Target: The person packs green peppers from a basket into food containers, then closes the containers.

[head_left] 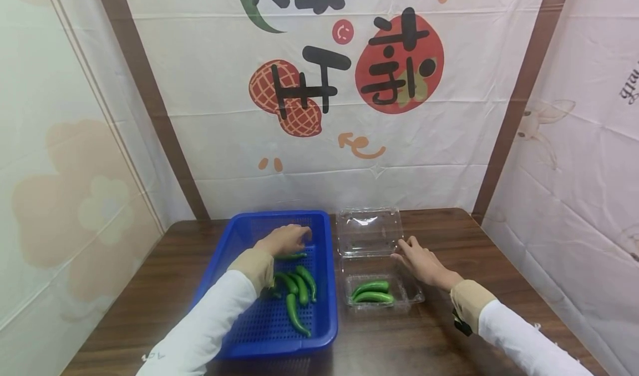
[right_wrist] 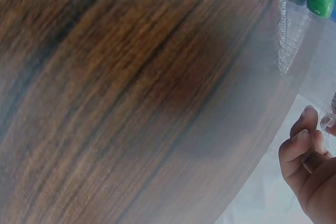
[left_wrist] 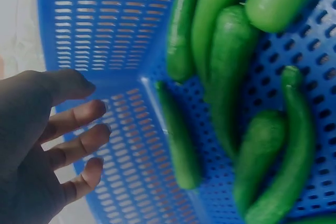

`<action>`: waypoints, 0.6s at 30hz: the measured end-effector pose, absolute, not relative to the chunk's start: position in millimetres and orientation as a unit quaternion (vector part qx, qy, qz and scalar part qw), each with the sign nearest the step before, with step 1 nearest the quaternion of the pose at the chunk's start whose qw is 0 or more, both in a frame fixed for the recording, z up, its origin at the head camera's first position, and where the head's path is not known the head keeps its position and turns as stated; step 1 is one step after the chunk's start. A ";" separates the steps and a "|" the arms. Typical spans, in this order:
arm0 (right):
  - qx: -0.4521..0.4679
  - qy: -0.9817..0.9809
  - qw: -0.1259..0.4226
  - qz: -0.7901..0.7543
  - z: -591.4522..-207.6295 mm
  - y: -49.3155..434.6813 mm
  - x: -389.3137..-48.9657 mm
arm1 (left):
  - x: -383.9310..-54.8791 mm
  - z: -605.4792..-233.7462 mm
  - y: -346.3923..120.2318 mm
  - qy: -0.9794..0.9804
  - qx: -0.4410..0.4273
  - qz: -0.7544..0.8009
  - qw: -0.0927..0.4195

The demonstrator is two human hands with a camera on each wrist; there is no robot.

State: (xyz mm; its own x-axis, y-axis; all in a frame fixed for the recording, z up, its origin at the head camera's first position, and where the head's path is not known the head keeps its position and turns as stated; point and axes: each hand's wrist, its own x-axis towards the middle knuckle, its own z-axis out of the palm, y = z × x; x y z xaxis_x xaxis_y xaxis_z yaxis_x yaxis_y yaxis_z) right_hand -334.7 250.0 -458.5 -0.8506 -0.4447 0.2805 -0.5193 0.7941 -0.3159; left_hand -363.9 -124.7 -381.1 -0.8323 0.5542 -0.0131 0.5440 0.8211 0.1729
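Observation:
My left hand point(head_left: 287, 240) is over the far part of a blue plastic basket point(head_left: 330, 309), fingers loosely bent and apart with nothing between them. In the left wrist view, a lone long green pepper point(left_wrist: 179, 137) lies along the basket wall near the fingertips; several more peppers point(left_wrist: 231, 72) are grouped beside it. My right hand point(head_left: 421, 262) pinches the right edge of a clear plastic clamshell box point(head_left: 369, 232) near its hinge, thumb and fingertips at the rim. Two green peppers point(head_left: 373, 297) lie side by side in the box's base, and its lid is folded back.
The basket and box stand beside each other on a dark wood-grain table point(head_left: 379, 343). A printed white cloth point(head_left: 224, 154) hangs behind the table, with further cloth walls at left and right.

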 end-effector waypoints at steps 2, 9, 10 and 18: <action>0.252 -0.943 0.092 0.197 -457.8 249.1 -333.9 | -362.8 -384.3 -128.8 0.958 0.271 0.083 0.035; 0.252 -0.943 0.092 0.197 -459.0 249.7 -333.6 | -365.8 -401.7 -140.8 0.975 0.204 0.062 0.063; 0.253 -0.943 0.093 0.195 -459.5 249.7 -333.7 | -365.3 -403.9 -141.8 0.977 0.196 0.056 0.063; 0.252 -0.944 0.096 0.191 -459.2 249.4 -335.7 | -358.2 -407.7 -141.8 0.985 0.163 -0.004 0.062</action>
